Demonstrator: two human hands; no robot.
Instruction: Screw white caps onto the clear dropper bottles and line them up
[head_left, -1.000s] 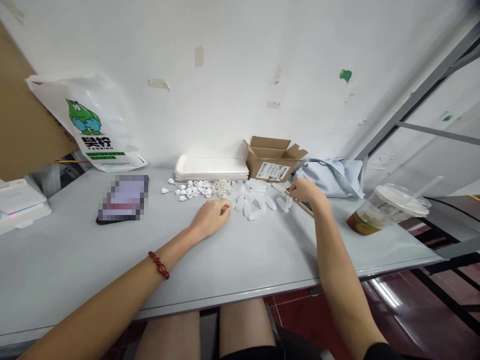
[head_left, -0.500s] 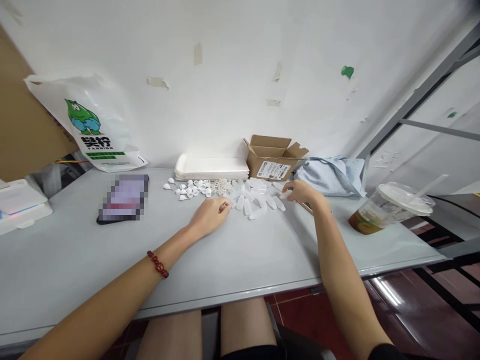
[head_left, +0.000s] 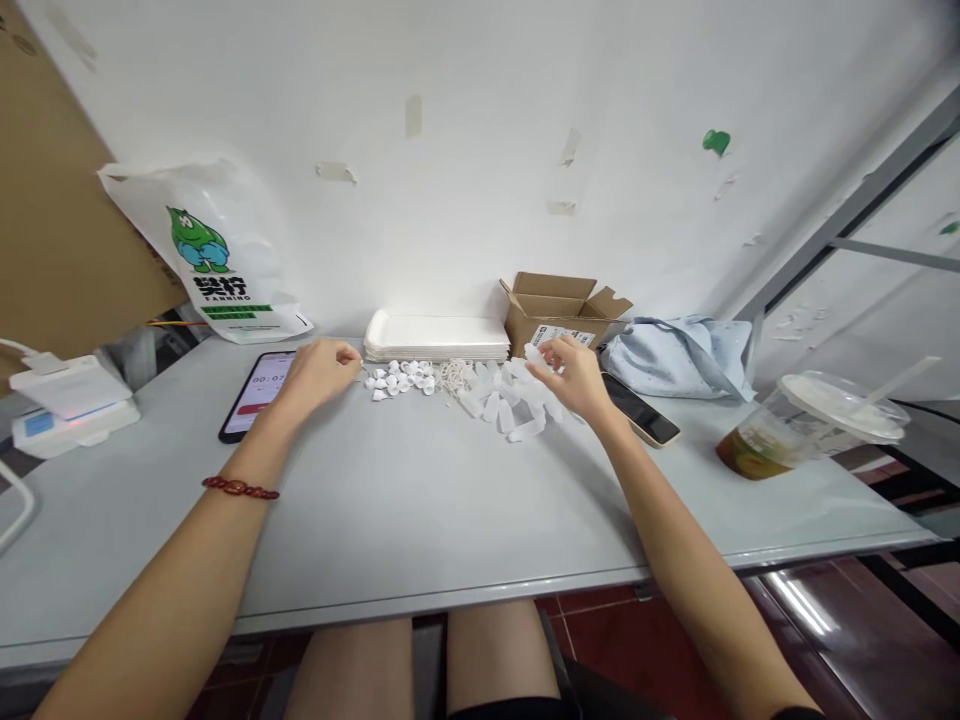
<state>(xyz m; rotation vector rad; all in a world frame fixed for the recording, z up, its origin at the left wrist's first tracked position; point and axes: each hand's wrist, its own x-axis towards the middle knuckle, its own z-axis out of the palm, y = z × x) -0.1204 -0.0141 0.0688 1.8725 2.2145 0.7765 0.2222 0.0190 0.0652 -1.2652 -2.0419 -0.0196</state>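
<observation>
My left hand (head_left: pixel 321 378) is closed in a pinch just left of a cluster of small white plastic caps (head_left: pixel 405 378). What its fingertips hold, if anything, is hidden. Between the thumb and fingers of my right hand (head_left: pixel 571 375) is a translucent plastic sleeve (head_left: pixel 534 355), raised over a heap of similar sleeves (head_left: pixel 526 430). Thin off-white loops (head_left: pixel 452 377) lie between the caps and the heap.
Behind the small parts are a stack of white trays (head_left: pixel 442 335) and an opened cardboard box (head_left: pixel 555 300). A phone with a timer (head_left: pixel 244 405) lies at left. Rightward are another phone (head_left: pixel 645 412), a pale blue fabric bag (head_left: pixel 667 355) and a drink cup (head_left: pixel 795 425).
My left hand has moved left from beside the loops to the caps' left side. My right hand has lifted a sleeve and shifted left, uncovering the phone on the right. The view has turned slightly.
</observation>
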